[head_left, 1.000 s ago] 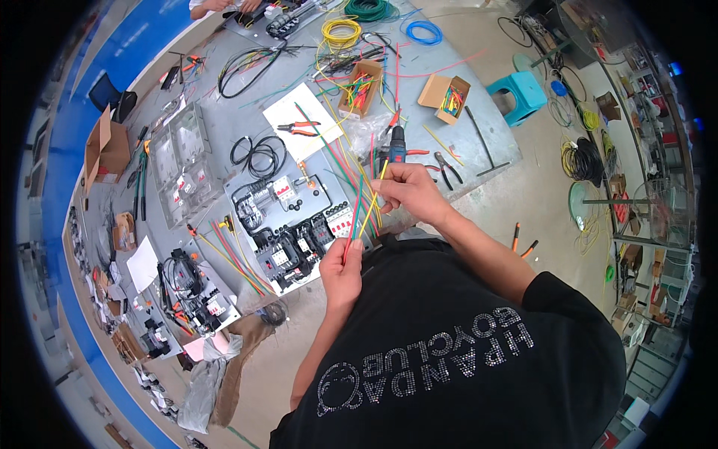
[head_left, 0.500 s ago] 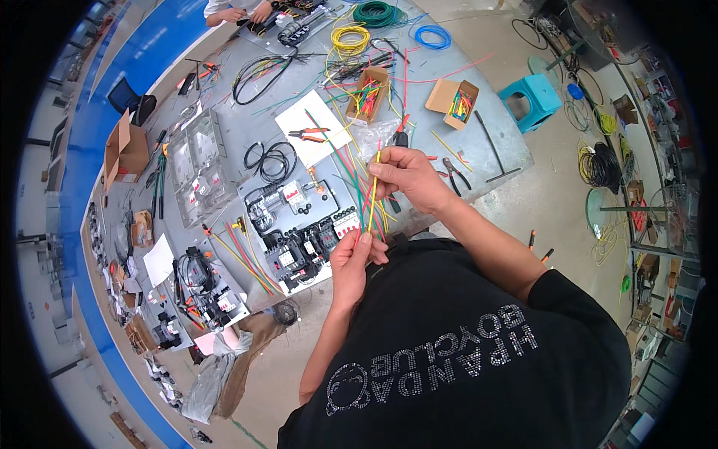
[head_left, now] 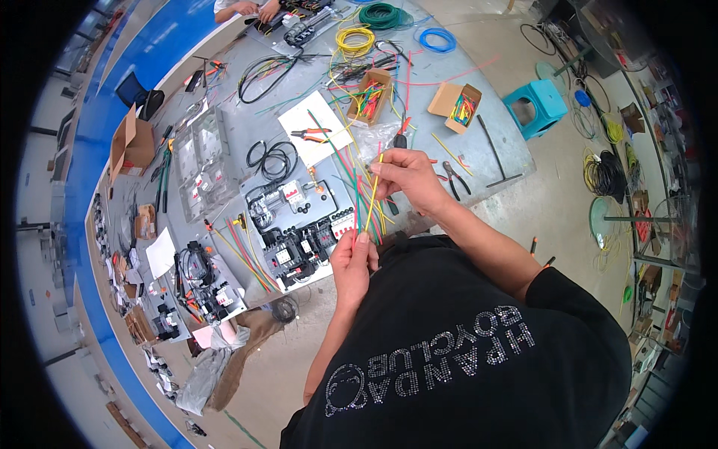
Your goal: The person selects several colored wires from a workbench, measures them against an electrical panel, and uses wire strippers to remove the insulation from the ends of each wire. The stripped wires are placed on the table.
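A short yellow wire (head_left: 372,200) is stretched between my two hands above the near edge of the grey workbench (head_left: 419,97). My right hand (head_left: 404,178) pinches its upper end. My left hand (head_left: 354,262) pinches its lower end, close to my black shirt. Red, green and yellow wires (head_left: 351,176) lie fanned on the bench just behind. Left of my hands sits a white panel with black electrical components (head_left: 299,232).
Two small cardboard boxes of coloured wire pieces (head_left: 372,95) (head_left: 458,103), red-handled pliers on white paper (head_left: 312,134), black pliers (head_left: 453,176), and yellow (head_left: 354,39), green and blue wire coils lie on the bench. A blue stool (head_left: 532,109) stands to the right. Another person's hands (head_left: 250,9) work at the far end.
The view has shifted, so the bench sits lower and closer. My right hand has slid up the yellow wire, and both hands now hold it taut at its ends.
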`<state>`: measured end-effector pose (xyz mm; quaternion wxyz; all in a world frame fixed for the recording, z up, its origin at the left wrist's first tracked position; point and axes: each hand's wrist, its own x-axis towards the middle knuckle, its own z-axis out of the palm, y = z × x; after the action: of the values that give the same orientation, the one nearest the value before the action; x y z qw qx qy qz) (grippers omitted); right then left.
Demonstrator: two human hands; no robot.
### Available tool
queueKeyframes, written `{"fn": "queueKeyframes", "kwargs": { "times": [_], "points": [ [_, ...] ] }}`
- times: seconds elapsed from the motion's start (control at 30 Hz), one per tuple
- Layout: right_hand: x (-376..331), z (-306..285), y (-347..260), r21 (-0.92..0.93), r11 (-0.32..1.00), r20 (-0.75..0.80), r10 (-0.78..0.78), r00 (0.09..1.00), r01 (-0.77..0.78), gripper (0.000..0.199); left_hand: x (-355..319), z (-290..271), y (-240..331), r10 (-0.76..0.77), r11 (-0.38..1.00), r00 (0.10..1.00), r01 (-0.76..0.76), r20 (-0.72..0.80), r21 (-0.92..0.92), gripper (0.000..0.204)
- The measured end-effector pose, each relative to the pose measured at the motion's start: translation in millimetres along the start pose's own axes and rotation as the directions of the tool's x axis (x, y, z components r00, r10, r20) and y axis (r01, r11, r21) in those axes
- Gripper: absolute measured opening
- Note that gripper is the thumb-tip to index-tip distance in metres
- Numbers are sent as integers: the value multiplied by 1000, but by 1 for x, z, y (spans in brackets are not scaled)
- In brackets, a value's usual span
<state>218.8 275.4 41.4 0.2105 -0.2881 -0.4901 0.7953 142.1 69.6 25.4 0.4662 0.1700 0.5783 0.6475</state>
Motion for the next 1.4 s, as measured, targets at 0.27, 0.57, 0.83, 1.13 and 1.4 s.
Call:
{"fn": "queueKeyframes", "kwargs": {
  "times": [0.27,0.57,0.83,1.13,1.4],
  "points": [
    [14,3,-8,45,999,78,16,997,-20,24,5,-3,0,-69,952,996,84,60,-294,23],
    [2,26,11,-71,994,208,97,973,-84,24,18,-6,11,-131,890,986,164,107,-425,22],
    [13,18,12,13,1000,-36,-22,999,23,20,26,-15,11,-127,980,991,131,32,-151,27],
    [-5,34,32,-308,951,-11,-46,999,40,26,30,-17,13,-51,999,995,52,89,-2,31],
    [-3,23,5,-120,993,-5,-11,1000,10,21,18,-12,22,-76,997,991,78,109,-14,30]
  ]
}}
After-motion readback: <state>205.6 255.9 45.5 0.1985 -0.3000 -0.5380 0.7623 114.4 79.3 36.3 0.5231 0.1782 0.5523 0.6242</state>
